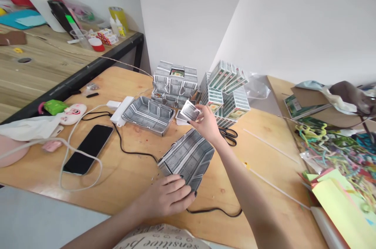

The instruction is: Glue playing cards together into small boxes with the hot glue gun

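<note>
My left hand (pixel 172 195) rests on the near edge of a tray built from grey patterned playing cards (pixel 188 155), its fingers spread slightly over the rim. Farther off, my right hand (pixel 205 121) pinches a playing card (pixel 190 110) between thumb and fingers, above the tray's far end. More cards (pixel 181 118) lie on the table just behind the held one. A second card tray (pixel 149 115) sits to the left of them. Behind it stands a larger structure (pixel 175 82) covered in the same cards.
Stacked card boxes (pixel 226 96) and black scissors (pixel 230 136) are beyond my right hand. On the left lie a phone (pixel 88 150), a white power strip (pixel 122 110) and cables. Colored paper (pixel 342 210) and pipe cleaners (pixel 337 149) are at the right.
</note>
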Motion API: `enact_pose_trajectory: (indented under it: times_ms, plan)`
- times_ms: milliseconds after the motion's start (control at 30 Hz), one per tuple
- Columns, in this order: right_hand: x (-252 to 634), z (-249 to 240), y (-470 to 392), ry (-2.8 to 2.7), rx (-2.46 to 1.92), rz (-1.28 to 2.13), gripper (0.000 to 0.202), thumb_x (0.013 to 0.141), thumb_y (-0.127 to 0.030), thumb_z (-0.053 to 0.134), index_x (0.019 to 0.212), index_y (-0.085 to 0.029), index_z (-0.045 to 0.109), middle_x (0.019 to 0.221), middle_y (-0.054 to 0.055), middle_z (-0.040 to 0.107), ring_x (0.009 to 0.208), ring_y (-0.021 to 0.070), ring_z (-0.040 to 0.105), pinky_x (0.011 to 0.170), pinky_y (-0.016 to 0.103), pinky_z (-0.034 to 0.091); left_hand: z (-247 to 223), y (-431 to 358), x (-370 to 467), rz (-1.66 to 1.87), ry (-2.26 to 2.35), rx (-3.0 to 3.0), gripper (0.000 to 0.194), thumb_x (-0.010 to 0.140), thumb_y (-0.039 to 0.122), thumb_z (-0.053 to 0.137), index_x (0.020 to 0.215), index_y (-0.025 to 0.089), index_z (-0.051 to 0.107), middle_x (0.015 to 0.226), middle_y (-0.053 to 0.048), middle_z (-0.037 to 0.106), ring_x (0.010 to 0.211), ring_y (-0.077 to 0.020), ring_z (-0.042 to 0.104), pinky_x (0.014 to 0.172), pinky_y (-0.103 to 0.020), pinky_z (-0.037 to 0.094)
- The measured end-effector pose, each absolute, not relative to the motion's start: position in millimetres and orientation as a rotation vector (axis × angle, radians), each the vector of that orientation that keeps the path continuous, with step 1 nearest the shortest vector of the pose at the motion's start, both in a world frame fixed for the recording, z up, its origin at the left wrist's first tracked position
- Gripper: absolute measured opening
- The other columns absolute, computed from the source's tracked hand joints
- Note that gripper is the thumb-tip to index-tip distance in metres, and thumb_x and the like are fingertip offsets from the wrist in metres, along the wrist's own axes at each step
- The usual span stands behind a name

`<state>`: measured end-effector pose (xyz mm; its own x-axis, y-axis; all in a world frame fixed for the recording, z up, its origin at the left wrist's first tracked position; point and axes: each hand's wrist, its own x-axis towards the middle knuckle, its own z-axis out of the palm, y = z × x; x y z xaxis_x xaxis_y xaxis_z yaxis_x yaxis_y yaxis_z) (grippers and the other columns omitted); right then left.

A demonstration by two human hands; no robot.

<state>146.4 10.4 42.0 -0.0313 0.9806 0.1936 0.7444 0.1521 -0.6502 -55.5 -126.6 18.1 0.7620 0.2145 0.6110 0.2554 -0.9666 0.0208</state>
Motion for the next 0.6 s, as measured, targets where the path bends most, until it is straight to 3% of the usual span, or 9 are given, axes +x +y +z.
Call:
enact_pose_trajectory:
  times_ms: [167,300,467,600]
  plan:
    - [154.7,55.1,-17.0,-1.449,-1.372,1.108,0.056,0.063,-0.038,0.068,0.112,-0.021,0.047,0.12,0.009,0.048,0.072,0.0127,0.058,0.063,0.03,0.052,18.6,-126.7,-54.7,-0.996,-0.408,-2.892,0.019,0.084,0.012,0.05,0.097,0.02,0.061,0.092,-0.001,0.063,0.093,-0.0142,0.053,0.094,-0.034,0.039]
    - [162.0,66.6,-41.9,-1.247,-1.065,1.604,0.054,0.065,-0.044,0.065,0.112,-0.02,0.052,0.117,0.009,0.053,0.084,0.019,0.06,0.068,0.035,0.053,23.1,-125.1,-53.1,-1.012,-0.411,-2.883,0.018,0.083,0.012,0.052,0.096,0.021,0.061,0.092,0.0,0.063,0.093,-0.0138,0.052,0.095,-0.033,0.039]
    - [177.7,62.2,-66.1,-1.057,-0.953,1.627,0.051,0.063,-0.046,0.065,0.105,-0.018,0.057,0.109,0.012,0.059,0.089,0.0257,0.06,0.076,0.045,0.05,30.6,-119.5,-56.6,-0.953,-0.388,-2.881,0.02,0.083,0.011,0.051,0.098,0.021,0.061,0.095,-0.001,0.063,0.096,-0.0149,0.051,0.093,-0.034,0.04]
    - [190.5,50.5,-85.8,-0.967,-1.081,1.437,0.048,0.064,-0.046,0.065,0.104,-0.019,0.059,0.105,0.012,0.06,0.087,0.0243,0.06,0.076,0.043,0.049,28.3,-117.0,-60.4,-0.914,-0.205,-2.865,0.017,0.082,0.014,0.054,0.096,0.02,0.062,0.096,0.0,0.062,0.088,-0.0132,0.052,0.085,-0.03,0.044]
